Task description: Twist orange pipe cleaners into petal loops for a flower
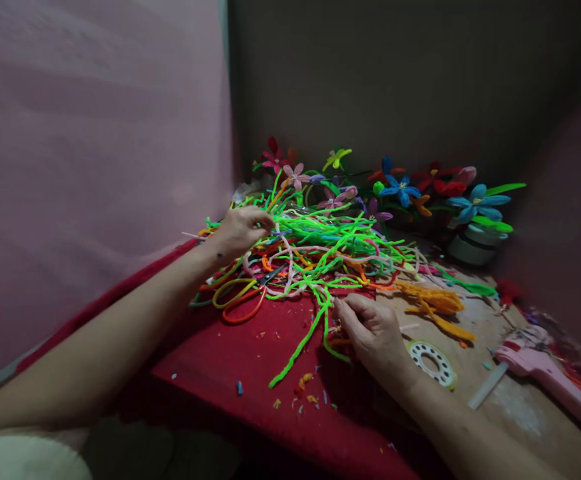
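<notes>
Over the worktop draped in deep red cloth, the left arm stretches long and nearly straight, its hand turned palm-down, fingers curled at the far pile's left edge; whether that grip clasps anything I cannot tell. The right hand sits nearer, thumb and forefinger drawn together beside the strands, its hold also unclear. Between them sprawls a tangled heap of fuzzy, mostly neon-green craft stems, one bright green forked stem trailing toward the front.

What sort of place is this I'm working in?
Most likely a small craft corner: there's a pile of fuzzy green stems, scissors at its edge, and colourful, handmade-looking flowers behind.
</notes>
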`<state>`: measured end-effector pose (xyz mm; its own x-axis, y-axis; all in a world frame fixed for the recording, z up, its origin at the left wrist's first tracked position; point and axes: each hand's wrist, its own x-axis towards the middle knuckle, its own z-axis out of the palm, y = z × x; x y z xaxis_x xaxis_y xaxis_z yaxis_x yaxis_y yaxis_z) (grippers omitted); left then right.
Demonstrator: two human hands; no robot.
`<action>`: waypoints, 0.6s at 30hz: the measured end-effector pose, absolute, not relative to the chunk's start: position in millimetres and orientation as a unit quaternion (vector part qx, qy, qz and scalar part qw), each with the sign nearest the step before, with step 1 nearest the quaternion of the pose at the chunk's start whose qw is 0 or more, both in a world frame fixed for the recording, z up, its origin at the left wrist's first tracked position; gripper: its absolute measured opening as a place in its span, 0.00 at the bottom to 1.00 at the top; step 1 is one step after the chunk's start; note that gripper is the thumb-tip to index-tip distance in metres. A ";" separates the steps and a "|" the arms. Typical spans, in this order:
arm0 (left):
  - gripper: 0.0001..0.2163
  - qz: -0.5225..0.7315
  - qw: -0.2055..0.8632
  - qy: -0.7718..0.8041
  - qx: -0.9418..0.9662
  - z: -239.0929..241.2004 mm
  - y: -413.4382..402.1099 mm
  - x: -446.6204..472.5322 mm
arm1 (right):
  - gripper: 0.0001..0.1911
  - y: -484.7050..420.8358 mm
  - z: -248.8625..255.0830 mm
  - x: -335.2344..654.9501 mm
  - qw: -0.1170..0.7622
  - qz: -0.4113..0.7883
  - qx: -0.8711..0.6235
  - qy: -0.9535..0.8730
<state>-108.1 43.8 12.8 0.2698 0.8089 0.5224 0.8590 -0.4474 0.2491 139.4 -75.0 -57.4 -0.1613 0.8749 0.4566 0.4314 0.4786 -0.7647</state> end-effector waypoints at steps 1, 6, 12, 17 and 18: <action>0.11 -0.266 0.040 -0.492 -0.828 8.1 44.0 -96.9 | 0.19 -75.1 -57.2 139.3 0.465 0.238 -0.452 -0.723; 0.10 -0.193 0.057 -0.495 -0.845 -10.6 63.5 -60.7 | 0.18 -74.5 -56.0 139.6 0.470 0.235 -0.457 -0.717; 0.07 -0.145 0.034 -0.486 -0.861 -14.1 71.6 -58.3 | 0.19 -73.2 -55.6 140.0 0.460 0.243 -0.460 -0.719; 0.08 -0.177 0.011 -0.516 -0.838 3.6 61.3 -70.7 | 0.19 -72.8 -55.8 139.2 0.466 0.247 -0.448 -0.722; 0.09 -0.191 -0.012 -0.534 -0.824 8.1 59.1 -73.3 | 0.19 -72.5 -55.9 139.1 0.468 0.246 -0.448 -0.721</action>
